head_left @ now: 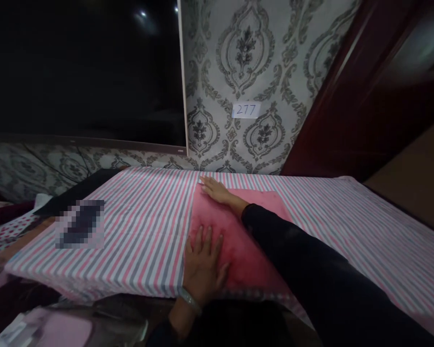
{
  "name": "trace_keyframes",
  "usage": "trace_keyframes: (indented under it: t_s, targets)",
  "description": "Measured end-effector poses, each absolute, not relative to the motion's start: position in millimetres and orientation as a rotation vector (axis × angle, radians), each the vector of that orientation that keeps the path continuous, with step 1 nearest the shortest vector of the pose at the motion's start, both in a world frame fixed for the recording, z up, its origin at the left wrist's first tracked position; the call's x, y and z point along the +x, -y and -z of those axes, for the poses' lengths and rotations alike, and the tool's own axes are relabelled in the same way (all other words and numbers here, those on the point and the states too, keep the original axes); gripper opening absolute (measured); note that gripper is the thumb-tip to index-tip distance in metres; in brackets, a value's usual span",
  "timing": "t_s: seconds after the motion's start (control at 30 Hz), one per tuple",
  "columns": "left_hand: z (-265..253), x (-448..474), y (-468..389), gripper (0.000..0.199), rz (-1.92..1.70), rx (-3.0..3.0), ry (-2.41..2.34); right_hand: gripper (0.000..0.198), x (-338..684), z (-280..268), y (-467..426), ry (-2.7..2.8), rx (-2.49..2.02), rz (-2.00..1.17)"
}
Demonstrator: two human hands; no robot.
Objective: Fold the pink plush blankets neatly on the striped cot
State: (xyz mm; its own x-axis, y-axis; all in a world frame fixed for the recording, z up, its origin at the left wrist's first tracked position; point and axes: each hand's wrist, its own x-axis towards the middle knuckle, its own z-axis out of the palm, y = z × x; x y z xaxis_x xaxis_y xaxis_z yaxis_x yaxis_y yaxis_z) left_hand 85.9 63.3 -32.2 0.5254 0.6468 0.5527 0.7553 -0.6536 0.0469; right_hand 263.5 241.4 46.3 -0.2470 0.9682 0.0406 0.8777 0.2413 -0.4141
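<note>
A pink cloth, spread in a rough rectangle, lies on a striped tablecloth of white, pink and grey. My left hand rests on its near left edge with fingers spread and a bracelet at the wrist. Farther away, my right hand stretches flat over the cloth's far left corner. Its dark sleeve covers part of the cloth's right side. Neither hand grips anything.
A pixelated dark object lies on the left of the tablecloth. Behind it hangs a large black screen. A paper marked 277 is on the patterned wall. Dark red woodwork stands at right. Folded fabrics sit at left.
</note>
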Motion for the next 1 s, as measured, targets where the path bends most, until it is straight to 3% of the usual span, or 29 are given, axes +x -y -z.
trace_keyframes:
  t_s: [0.27,0.43,0.6,0.77,1.0]
  targets:
    - [16.6,83.6,-61.8,0.056,0.768,-2.570,1.198,0.062,352.5,-46.6,-107.2,2.476,-1.675,-0.314]
    - [-5.0,127.9,-33.5,0.053,0.747,-2.729,1.149,0.061,401.2,-35.8,-64.8,2.448,-1.731,-0.301]
    - [13.5,195.4,-10.5,0.064,0.638,-3.025,0.727,0.056,412.4,-22.7,-81.5,2.481,-1.692,-0.238]
    - [45.2,207.9,-10.3,0.067,0.667,-2.909,0.711,0.057,433.3,-12.2,-122.7,2.445,-1.746,-0.198]
    - [39.3,202.5,-7.4,0.069,0.616,-2.855,0.715,0.062,465.7,0.7,-172.7,2.197,-1.940,-0.344]
